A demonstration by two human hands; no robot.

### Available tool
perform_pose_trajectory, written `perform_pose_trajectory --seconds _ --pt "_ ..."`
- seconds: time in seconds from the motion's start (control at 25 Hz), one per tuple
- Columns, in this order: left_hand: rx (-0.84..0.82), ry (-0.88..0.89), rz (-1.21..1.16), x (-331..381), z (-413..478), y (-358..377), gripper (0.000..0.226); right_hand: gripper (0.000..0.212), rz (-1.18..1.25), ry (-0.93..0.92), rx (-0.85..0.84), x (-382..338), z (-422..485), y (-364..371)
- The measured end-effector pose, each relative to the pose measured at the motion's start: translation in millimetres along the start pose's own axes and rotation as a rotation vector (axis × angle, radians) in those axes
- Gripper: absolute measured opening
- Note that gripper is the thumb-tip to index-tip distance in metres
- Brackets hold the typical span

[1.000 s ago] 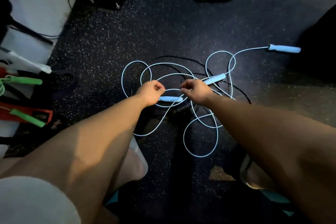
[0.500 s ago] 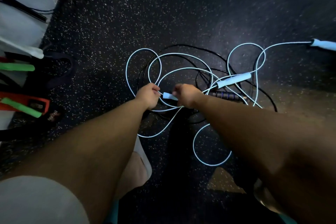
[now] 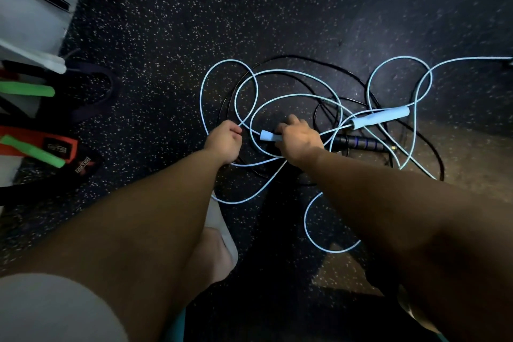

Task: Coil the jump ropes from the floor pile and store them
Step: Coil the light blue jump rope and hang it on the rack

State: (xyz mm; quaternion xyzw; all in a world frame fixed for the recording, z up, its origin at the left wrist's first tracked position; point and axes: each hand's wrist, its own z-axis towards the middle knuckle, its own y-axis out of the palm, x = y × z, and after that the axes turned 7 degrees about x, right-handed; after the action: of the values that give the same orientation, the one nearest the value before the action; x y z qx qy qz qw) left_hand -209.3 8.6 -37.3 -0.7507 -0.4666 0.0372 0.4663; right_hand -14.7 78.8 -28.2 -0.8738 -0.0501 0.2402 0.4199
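Head | right hand point(image 3: 299, 139) grips blue handle point(image 3: 268, 136) | left hand point(image 3: 224, 141) pinches blue cord point(image 3: 230, 60) just beside

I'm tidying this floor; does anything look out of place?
Yes: the light blue jump ropes and a black jump rope lie in one heap of crossing loops on the floor, uncoiled.

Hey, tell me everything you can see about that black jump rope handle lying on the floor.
The black handle lies flat on the dark speckled floor, just right of the right hand, running roughly left to right. It is a slim dark cylinder with purple rings round its grip and a small brassy bit at its right end. Loops of light blue cord cross around it; the wrist hides its left end. Neither hand grips it.
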Motion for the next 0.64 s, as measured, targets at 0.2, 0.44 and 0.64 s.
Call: perform_pose_trajectory --seconds 0.2,0.44,0.64 --pt "-0.051 -0.075 -0.198 15.8 3.2 -0.1 0.014 0.032 -0.002 -0.037 0.062 6.0 -1.9 0.8" --pt "-0.113 -0.247 -0.512 30.0 -2.5 5.3 0.016 0.032 -0.120 -0.048 0.065 -8.3 2.6 5.5" --pt "-0.124 -0.080 -0.376 17.4 5.9 8.5 0.022 0.035 0.061 -0.048 -0.070 -13.5 10.7 6.7"
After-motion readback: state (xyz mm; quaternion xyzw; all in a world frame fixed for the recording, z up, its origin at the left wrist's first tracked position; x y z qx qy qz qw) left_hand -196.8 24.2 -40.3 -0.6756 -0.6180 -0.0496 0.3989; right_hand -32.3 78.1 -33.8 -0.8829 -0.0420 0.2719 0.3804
